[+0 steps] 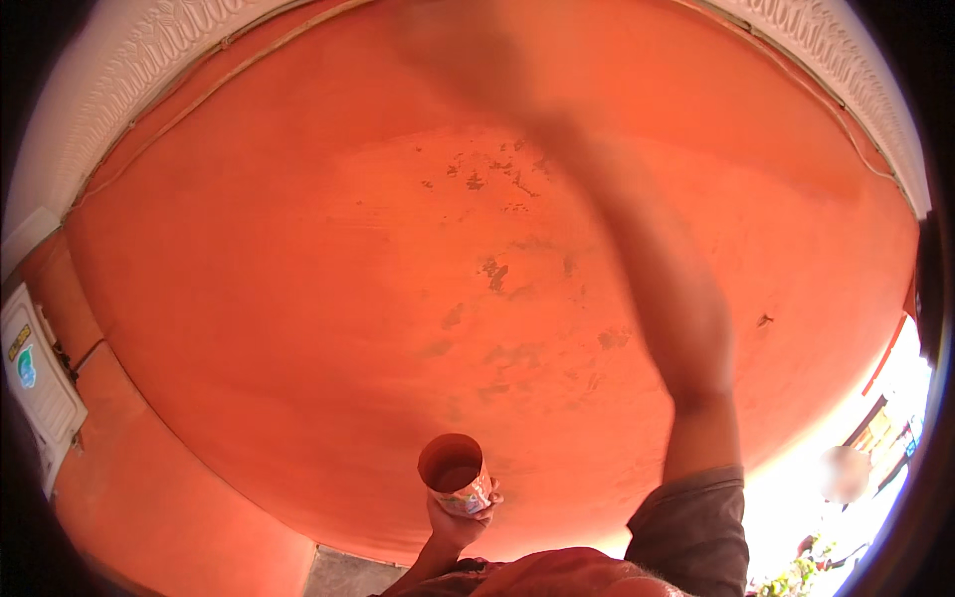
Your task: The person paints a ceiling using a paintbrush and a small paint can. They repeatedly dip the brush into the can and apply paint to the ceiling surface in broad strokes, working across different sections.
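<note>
My left hand is closed around the lower part of an open cylindrical can with a printed wrapper. The can is held low in front of me, and reddish-orange liquid, which looks like paint, shows inside. My right arm stretches up across the orange wall. At its end, near the top of the view, my right hand is smeared by motion. Its fingers do not show clearly, nor does anything they may hold. Dark flaked patches mark the middle of the wall.
White patterned trim borders the wall above, with a thin cable beneath it. At the left edge hangs a white plastic unit with stickers. Grey floor shows at the bottom. Bright daylight and green leaves appear at the lower right.
</note>
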Demonstrator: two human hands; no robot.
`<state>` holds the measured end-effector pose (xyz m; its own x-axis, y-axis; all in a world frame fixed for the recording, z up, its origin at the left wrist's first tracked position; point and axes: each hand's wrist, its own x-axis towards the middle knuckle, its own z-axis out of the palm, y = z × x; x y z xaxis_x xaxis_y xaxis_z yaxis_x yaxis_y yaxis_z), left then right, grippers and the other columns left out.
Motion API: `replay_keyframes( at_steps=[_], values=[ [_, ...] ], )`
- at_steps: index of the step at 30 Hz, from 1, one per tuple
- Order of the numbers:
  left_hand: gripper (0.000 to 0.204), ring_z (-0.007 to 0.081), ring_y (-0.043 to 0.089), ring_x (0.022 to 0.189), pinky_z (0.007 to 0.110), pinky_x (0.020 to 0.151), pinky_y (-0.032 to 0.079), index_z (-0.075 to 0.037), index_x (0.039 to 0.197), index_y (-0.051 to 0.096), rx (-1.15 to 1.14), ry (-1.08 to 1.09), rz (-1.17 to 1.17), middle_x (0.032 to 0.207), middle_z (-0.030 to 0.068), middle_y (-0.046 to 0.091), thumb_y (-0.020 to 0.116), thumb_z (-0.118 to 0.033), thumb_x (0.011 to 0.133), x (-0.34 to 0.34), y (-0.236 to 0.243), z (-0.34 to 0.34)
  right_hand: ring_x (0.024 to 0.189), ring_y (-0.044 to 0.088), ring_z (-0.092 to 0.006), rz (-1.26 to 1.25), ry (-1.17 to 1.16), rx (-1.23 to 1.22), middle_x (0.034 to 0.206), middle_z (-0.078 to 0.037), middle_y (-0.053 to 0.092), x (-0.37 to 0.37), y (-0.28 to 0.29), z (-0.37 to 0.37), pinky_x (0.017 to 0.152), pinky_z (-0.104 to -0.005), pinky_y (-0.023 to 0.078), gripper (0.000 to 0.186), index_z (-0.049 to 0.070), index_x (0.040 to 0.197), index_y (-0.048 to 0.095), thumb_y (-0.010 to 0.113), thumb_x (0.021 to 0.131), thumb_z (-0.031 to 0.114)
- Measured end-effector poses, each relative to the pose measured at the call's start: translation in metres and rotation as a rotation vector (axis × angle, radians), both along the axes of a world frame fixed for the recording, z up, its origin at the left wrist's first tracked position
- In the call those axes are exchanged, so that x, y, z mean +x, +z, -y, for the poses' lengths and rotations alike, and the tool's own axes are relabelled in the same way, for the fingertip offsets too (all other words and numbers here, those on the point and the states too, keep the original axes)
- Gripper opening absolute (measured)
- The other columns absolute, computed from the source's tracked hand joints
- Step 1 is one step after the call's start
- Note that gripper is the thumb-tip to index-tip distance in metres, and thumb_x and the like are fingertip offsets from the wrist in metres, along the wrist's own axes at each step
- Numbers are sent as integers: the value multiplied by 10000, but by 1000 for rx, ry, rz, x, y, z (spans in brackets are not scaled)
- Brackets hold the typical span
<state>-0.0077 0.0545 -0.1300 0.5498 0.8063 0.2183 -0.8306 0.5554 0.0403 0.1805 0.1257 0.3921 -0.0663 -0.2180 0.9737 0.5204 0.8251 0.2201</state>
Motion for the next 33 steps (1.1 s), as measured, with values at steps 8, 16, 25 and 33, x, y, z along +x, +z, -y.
replay_keyframes(
  at_steps=[8, 16, 25, 33],
  values=[
    [745, 336, 561, 1073, 298, 655, 521, -95, 1397, 512, 10, 72, -10, 1236, 199, 553, 611, -623, 883, -1, 7, 5, 895, 703, -144, -584, -551, -127, 936, -46, 712, 303, -7, 60, 801, -301, 602, 321, 13, 965, 690, 753, 940, 327],
    [769, 338, 559, 1064, 308, 649, 513, -90, 1421, 483, -32, 126, -3, 1207, 186, 550, 577, -647, 900, 5, -4, 6, 791, 737, -256, -405, -953, 78, 834, -71, 736, 157, -60, 3, 644, -341, 560, 223, 194, 995, 741, 688, 977, 410],
    [741, 278, 510, 1066, 256, 665, 526, -49, 1332, 547, 5, 156, -80, 1248, 176, 505, 710, -574, 836, 0, -3, 8, 762, 735, -349, 517, 73, -85, 908, -222, 725, -159, -70, 34, 586, -438, 570, 225, 69, 944, 676, 639, 956, 290],
    [734, 278, 514, 1054, 264, 656, 519, -45, 1342, 544, 10, 217, -51, 1241, 180, 508, 672, -586, 861, 7, 8, 17, 824, 709, -279, -106, 232, -120, 915, -160, 700, 28, -73, -17, 675, -406, 608, 177, 14, 978, 648, 687, 945, 184]
  ],
)
